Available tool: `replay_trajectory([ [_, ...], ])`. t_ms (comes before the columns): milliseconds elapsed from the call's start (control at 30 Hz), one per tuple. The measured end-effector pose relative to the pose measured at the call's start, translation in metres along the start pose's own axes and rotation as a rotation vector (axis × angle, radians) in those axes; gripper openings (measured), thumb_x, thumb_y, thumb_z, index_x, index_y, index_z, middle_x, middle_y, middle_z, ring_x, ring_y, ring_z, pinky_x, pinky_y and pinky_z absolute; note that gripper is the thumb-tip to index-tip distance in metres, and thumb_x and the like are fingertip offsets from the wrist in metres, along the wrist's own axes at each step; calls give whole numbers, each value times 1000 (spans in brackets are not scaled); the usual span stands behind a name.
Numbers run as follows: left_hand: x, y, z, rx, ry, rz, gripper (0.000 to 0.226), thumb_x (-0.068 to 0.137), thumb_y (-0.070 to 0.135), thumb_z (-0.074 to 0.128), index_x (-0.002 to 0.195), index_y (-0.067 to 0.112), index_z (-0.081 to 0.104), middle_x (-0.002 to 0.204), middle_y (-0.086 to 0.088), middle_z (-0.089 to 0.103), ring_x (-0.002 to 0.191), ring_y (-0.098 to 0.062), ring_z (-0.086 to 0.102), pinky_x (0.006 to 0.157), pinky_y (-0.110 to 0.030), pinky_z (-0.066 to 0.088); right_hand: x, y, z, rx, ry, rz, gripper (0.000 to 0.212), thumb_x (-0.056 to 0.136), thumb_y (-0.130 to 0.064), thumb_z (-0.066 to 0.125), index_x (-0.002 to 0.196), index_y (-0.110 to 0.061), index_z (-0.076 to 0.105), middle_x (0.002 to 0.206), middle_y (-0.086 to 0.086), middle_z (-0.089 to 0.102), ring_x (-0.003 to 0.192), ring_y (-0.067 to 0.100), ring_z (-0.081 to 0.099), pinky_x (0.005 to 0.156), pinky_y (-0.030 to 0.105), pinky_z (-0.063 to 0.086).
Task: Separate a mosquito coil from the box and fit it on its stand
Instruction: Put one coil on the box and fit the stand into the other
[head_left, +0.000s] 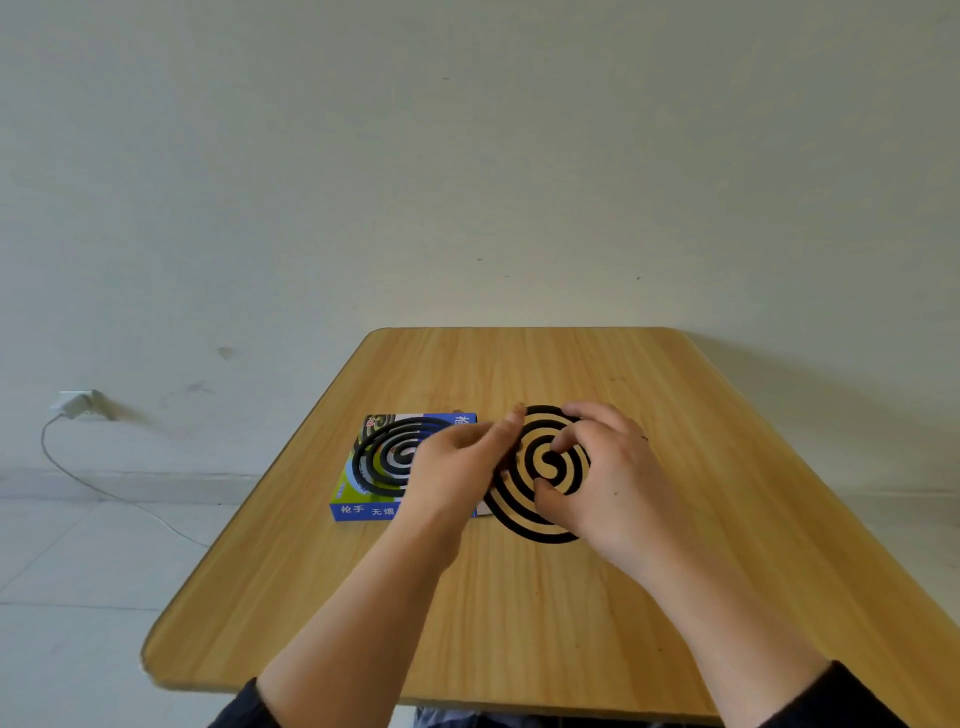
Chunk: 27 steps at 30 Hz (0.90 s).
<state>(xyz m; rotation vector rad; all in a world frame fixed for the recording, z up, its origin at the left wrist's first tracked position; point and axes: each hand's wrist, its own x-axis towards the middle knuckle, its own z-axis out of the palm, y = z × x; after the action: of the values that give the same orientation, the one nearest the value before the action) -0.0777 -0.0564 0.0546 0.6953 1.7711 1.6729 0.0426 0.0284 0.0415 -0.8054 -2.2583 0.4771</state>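
Nearest me, my two forearms reach forward over the table (322, 613), dark sleeves just at the lower edge. My right hand (613, 478) sits on the coil (540, 525), which lies flat on the wood right of the box (363, 512); thumb and fingertips are curled onto the inner turns near the centre, pinching them lightly. My left hand (457, 467) rests at the coil's left edge, fingers together and extended, the tips touching the outer ring (whether they grip it or merely steady it, I cannot tell). Wood shows between the turns, so this coil looks already single; I judge the step in hand to be freeing or lifting its centre for mounting. To do it well: support the outer ring with the left hand, raise the centre evenly with the right, and apply no twist, since the thin turns will likely snap under bending. No stand is visible. Further out, a second coil (387, 457) lies on top of the box, well clear of my right hand. Beyond the table stands a plain wall (467, 156).
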Motion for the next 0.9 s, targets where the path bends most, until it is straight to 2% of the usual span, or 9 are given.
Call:
replay_trajectory([
  [200,-8,-8,13,-186,-53,-102,19,88,23,65,79,11,76,81,-7,78,74,-17,70,84,-37,55,-3,4,-9,-59,35,-99,30,65,-24,76,91,-14,65,133,-8,50,124,14,42,82,20,37],
  [367,-12,-13,20,-341,-63,-154,17,90,19,63,83,9,75,81,-8,76,76,-19,67,83,-38,53,-7,5,-20,-72,56,-158,25,69,-22,78,91,-16,69,132,-8,52,126,14,42,88,17,33],
  [433,-11,-15,21,-400,-77,-172,19,90,19,62,82,9,75,82,-8,75,75,-18,69,77,-33,54,-8,6,-25,5,77,-135,28,69,-21,79,95,-21,69,130,-12,51,125,7,40,89,8,28],
  [500,-11,-17,24,-448,-92,-179,19,91,19,61,83,8,75,82,-6,77,73,-15,71,70,-29,54,-9,7,-29,121,94,-67,39,68,-23,80,104,-27,65,125,-19,48,121,-1,39,86,-2,26],
  [633,-11,-21,33,-453,-94,-183,19,90,20,61,82,9,75,79,-4,77,68,-12,71,61,-24,54,-9,18,-37,366,125,249,51,70,-30,78,116,-31,55,110,-19,56,93,-5,56,70,11,41],
  [700,-10,-23,38,-434,-96,-190,18,89,20,62,82,9,75,78,-5,76,67,-13,69,63,-25,54,-7,29,-41,531,28,429,45,70,-30,79,110,-24,59,100,-12,66,79,0,64,64,18,48],
  [767,-11,-27,46,-407,-111,-207,16,88,19,63,86,7,74,81,-8,76,69,-14,70,65,-27,54,-8,42,-44,711,-64,571,32,68,-25,81,96,-15,68,85,2,75,75,17,71,68,31,56],
  [833,-12,-32,53,-362,-126,-225,15,87,17,65,91,5,74,82,-10,76,71,-16,71,66,-28,55,-11,53,-44,772,-113,653,19,67,-20,82,81,-12,72,76,9,76,76,27,72,74,40,57],
  [900,-12,-38,61,-315,-132,-246,16,85,17,68,92,4,73,82,-12,76,71,-19,71,69,-32,57,-14,63,-43,789,-117,716,14,66,-13,81,75,-9,72,71,10,76,73,30,71,74,42,56],
])
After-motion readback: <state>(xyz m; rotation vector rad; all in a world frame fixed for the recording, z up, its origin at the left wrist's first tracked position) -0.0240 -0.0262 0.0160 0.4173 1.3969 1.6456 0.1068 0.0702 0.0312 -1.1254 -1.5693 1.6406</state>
